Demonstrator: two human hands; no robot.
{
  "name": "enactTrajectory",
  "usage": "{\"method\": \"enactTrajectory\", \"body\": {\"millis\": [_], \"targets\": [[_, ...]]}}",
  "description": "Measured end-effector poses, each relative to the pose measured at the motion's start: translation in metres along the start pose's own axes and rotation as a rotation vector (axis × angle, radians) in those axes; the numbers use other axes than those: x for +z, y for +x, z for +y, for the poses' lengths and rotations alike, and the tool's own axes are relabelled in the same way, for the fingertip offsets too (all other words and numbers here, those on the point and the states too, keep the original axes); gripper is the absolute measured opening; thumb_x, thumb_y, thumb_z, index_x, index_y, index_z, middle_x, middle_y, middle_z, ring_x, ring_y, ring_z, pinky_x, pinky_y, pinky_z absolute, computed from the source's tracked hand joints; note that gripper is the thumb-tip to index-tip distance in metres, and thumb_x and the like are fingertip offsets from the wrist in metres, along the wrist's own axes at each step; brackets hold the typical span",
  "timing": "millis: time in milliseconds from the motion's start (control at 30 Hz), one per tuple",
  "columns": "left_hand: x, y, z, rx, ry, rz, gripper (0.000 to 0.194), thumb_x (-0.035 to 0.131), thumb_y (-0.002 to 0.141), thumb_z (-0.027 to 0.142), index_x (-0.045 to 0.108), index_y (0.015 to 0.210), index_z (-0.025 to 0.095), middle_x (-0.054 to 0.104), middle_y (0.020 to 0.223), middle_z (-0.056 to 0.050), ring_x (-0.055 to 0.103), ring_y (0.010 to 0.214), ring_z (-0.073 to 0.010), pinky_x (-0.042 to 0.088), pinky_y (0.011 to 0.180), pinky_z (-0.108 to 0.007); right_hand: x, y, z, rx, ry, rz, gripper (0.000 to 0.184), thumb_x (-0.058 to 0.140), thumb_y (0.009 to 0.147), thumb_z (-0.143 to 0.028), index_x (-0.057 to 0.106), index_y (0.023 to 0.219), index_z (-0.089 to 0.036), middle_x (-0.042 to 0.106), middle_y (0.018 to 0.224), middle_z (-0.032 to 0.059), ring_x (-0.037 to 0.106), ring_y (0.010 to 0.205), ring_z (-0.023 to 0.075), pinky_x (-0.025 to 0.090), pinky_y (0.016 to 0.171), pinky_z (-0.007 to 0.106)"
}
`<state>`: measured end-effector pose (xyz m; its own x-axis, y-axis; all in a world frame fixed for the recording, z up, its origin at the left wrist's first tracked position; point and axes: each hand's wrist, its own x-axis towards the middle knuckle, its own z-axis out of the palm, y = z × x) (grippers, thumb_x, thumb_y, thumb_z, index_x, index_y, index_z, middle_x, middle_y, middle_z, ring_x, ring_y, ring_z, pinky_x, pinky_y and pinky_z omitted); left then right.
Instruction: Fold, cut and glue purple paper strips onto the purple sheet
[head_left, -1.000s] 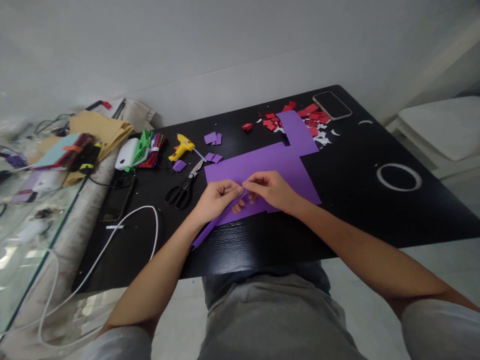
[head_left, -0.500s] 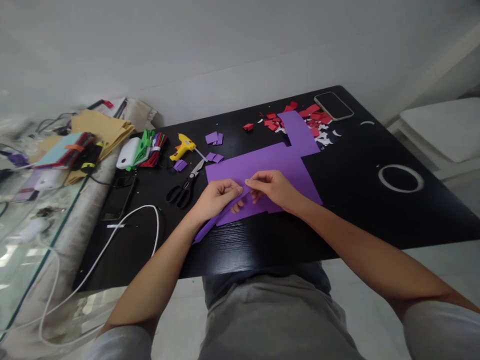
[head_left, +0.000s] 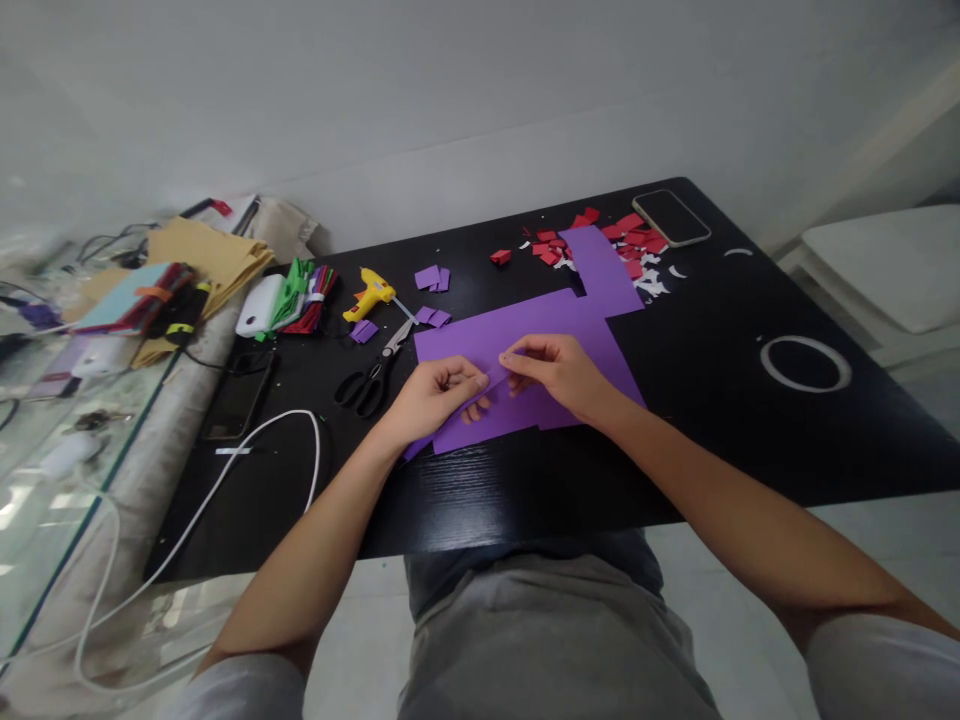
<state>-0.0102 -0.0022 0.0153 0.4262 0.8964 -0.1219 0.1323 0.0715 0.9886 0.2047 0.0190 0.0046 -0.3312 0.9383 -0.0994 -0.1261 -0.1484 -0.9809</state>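
Note:
A narrow purple paper strip (head_left: 493, 383) runs between my two hands, above a large purple sheet (head_left: 480, 433) on the black table. My left hand (head_left: 442, 390) pinches the strip between thumb and fingers, and its tail shows under that wrist. The fingertips of my right hand (head_left: 551, 370) are closed on the strip's upper end. A second purple piece (head_left: 596, 265) overlaps the sheet's far right corner. Left of the sheet lie black-handled scissors (head_left: 375, 370), a yellow glue gun (head_left: 371, 293) and small folded purple pieces (head_left: 433, 278).
Red and white paper scraps (head_left: 630, 240) lie at the back right beside a phone (head_left: 671, 217). A roll of tape (head_left: 806, 362) rests on the right. Another dark phone (head_left: 238, 397), a white cable (head_left: 311, 450) and bundled coloured strips (head_left: 304, 300) occupy the left side.
My right hand has moved slightly right and up, away from my left hand, with the strip drawn along. Less of the tail shows below my left wrist. The view has shifted slightly.

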Motion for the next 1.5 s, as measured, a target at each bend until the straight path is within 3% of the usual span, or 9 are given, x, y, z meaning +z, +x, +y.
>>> {"method": "enactTrajectory", "body": {"millis": [467, 700, 867, 1067, 1233, 1500], "targets": [[0.001, -0.003, -0.003, 0.103, 0.092, 0.028, 0.028, 0.072, 0.094, 0.040, 0.070, 0.088, 0.013, 0.076, 0.073, -0.005, 0.070, 0.060, -0.0132, 0.058, 0.060, -0.024, -0.002, -0.001, -0.003, -0.021, -0.056, -0.113, 0.034, 0.093, 0.069, -0.045, 0.079, 0.085, -0.018, 0.076, 0.071, 0.0014, 0.075, 0.070, 0.0183, 0.064, 0.076, 0.036], [-0.002, -0.002, -0.007, 0.142, 0.176, 0.032, 0.019, 0.067, 0.096, 0.031, 0.069, 0.088, 0.014, 0.076, 0.073, -0.005, 0.072, 0.060, -0.0133, 0.058, 0.062, -0.023, 0.002, -0.003, -0.001, -0.044, -0.104, -0.129, 0.031, 0.092, 0.071, -0.041, 0.077, 0.085, -0.018, 0.076, 0.072, 0.0014, 0.073, 0.068, 0.0168, 0.062, 0.073, 0.033], [-0.003, -0.003, -0.005, 0.157, 0.220, 0.012, 0.018, 0.065, 0.096, 0.029, 0.071, 0.088, 0.014, 0.076, 0.073, -0.004, 0.072, 0.062, -0.0135, 0.058, 0.063, -0.023, 0.002, -0.004, -0.001, -0.047, -0.110, -0.110, 0.028, 0.090, 0.071, -0.040, 0.079, 0.083, -0.018, 0.075, 0.069, 0.0014, 0.072, 0.066, 0.0170, 0.061, 0.071, 0.033], [-0.003, -0.004, 0.002, 0.184, 0.231, 0.071, 0.015, 0.067, 0.093, 0.025, 0.069, 0.082, 0.015, 0.074, 0.067, -0.001, 0.070, 0.058, -0.0118, 0.054, 0.062, -0.021, -0.008, 0.002, -0.004, -0.037, 0.016, 0.019, 0.030, 0.093, 0.067, -0.043, 0.080, 0.077, -0.019, 0.074, 0.068, 0.0010, 0.070, 0.064, 0.0157, 0.061, 0.069, 0.032], [-0.001, -0.004, 0.001, 0.129, 0.149, 0.062, 0.016, 0.068, 0.092, 0.029, 0.066, 0.083, 0.015, 0.075, 0.070, -0.003, 0.072, 0.059, -0.0135, 0.057, 0.063, -0.023, -0.006, 0.002, -0.003, -0.016, 0.058, 0.032, 0.034, 0.095, 0.063, -0.046, 0.079, 0.076, -0.019, 0.073, 0.067, 0.0007, 0.069, 0.063, 0.0152, 0.061, 0.068, 0.032], [0.001, -0.002, -0.006, 0.161, 0.156, 0.066, 0.018, 0.067, 0.095, 0.031, 0.066, 0.086, 0.016, 0.071, 0.068, -0.001, 0.069, 0.059, -0.0119, 0.054, 0.062, -0.022, 0.002, -0.001, -0.002, -0.016, 0.018, -0.003, 0.035, 0.094, 0.064, -0.047, 0.077, 0.077, -0.019, 0.074, 0.066, 0.0002, 0.070, 0.062, 0.0156, 0.062, 0.070, 0.033]]}}
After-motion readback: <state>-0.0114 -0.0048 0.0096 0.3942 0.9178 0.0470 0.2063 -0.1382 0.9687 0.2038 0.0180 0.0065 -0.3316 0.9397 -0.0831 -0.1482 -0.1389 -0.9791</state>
